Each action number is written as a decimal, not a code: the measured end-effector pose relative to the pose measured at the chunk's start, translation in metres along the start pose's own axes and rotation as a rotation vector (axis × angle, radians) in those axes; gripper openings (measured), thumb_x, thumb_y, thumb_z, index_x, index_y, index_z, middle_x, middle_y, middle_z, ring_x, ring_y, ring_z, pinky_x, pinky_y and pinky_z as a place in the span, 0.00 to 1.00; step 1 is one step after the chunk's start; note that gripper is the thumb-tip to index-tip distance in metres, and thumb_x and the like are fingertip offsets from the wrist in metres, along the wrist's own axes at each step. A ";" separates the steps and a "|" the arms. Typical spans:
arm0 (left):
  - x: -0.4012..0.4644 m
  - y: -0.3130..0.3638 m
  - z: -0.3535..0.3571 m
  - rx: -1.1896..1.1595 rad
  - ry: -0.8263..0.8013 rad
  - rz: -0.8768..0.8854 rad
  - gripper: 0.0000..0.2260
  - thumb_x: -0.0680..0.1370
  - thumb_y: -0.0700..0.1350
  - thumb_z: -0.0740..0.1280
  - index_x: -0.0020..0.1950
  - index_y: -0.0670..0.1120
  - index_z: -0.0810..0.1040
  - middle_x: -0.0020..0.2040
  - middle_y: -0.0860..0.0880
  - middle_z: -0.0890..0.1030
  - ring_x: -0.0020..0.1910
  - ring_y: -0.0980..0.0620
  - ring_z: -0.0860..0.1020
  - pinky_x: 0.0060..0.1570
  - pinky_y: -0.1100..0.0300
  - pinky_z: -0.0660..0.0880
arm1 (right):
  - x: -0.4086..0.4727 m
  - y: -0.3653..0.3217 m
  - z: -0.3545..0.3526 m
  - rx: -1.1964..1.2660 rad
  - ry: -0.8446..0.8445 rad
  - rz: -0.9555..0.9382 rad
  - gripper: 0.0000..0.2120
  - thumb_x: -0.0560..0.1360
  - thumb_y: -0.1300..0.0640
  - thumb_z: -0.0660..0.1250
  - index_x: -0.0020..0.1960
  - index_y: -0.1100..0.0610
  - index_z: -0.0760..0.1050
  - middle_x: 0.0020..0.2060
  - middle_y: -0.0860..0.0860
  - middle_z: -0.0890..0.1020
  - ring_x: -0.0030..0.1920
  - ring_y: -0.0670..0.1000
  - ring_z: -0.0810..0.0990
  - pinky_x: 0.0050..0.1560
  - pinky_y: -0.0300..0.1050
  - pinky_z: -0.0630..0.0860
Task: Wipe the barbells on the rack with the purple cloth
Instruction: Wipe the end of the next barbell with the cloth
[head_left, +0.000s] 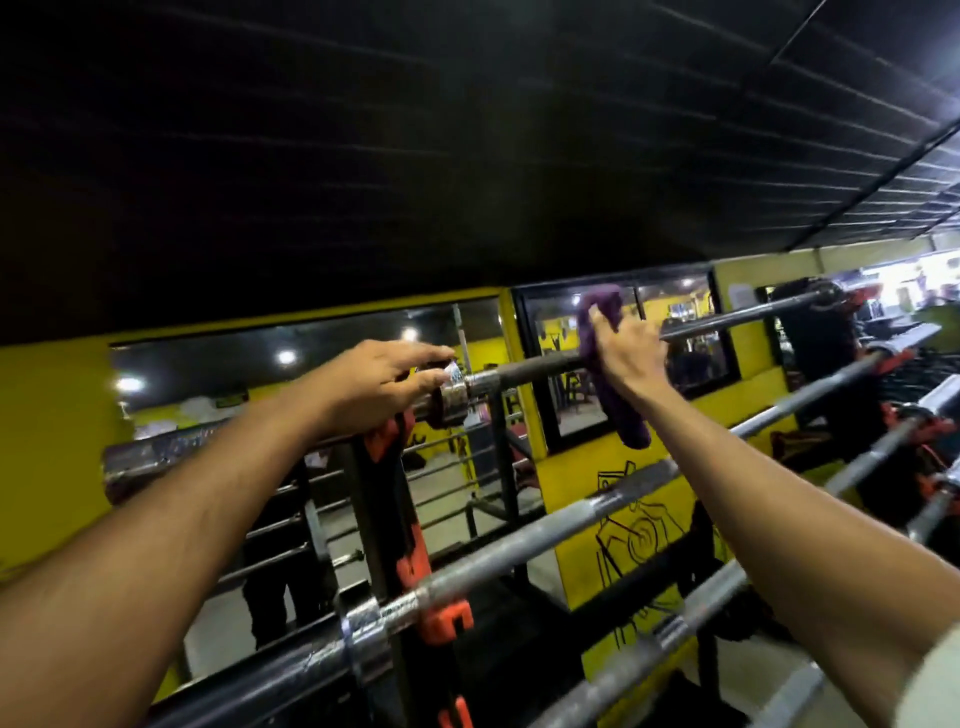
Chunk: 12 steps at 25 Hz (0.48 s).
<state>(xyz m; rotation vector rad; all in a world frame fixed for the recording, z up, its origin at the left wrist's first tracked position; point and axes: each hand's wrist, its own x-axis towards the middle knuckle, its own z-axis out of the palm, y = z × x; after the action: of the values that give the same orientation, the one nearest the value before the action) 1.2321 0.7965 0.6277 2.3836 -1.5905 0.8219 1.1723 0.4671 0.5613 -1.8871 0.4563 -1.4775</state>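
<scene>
The top barbell (540, 368) lies across the rack at chest height, its shaft dark and its collar shiny. My right hand (631, 353) grips the purple cloth (602, 332) wrapped around that shaft; one end of the cloth hangs down below the bar. My left hand (384, 379) holds the barbell's collar end, fingers curled over the sleeve. Two more chrome barbells, a middle one (545, 540) and a lower one (675, 623), lie on lower pegs in front of me.
The rack's black upright (384, 519) carries orange hooks (447, 618). Behind it stands a yellow wall (47, 441) with mirrors (291, 374). More bars and orange clips crowd the far right end (914, 431).
</scene>
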 end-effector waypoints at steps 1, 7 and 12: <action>0.001 -0.002 0.001 -0.013 0.000 -0.002 0.31 0.74 0.71 0.52 0.74 0.60 0.70 0.72 0.59 0.72 0.71 0.59 0.70 0.71 0.51 0.68 | 0.006 0.009 0.013 -0.169 -0.029 -0.086 0.33 0.79 0.34 0.52 0.63 0.60 0.77 0.61 0.61 0.78 0.66 0.61 0.73 0.70 0.59 0.64; 0.002 -0.001 0.000 -0.106 0.008 -0.023 0.18 0.81 0.60 0.59 0.71 0.64 0.72 0.71 0.60 0.73 0.68 0.59 0.73 0.67 0.55 0.71 | 0.020 -0.009 0.022 -0.390 -0.152 -0.281 0.33 0.73 0.32 0.47 0.41 0.55 0.80 0.37 0.55 0.81 0.39 0.55 0.78 0.50 0.51 0.73; -0.004 0.004 -0.004 -0.166 -0.012 -0.056 0.15 0.82 0.55 0.62 0.69 0.68 0.72 0.71 0.62 0.73 0.59 0.57 0.80 0.63 0.54 0.75 | -0.044 -0.035 0.070 -0.254 -0.039 -0.553 0.27 0.78 0.35 0.49 0.44 0.53 0.76 0.39 0.50 0.77 0.44 0.49 0.71 0.52 0.50 0.67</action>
<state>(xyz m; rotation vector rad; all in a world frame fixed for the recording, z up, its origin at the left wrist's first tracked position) 1.2265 0.7993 0.6282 2.3087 -1.5251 0.6395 1.2207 0.5409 0.5464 -2.3691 0.1017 -1.7888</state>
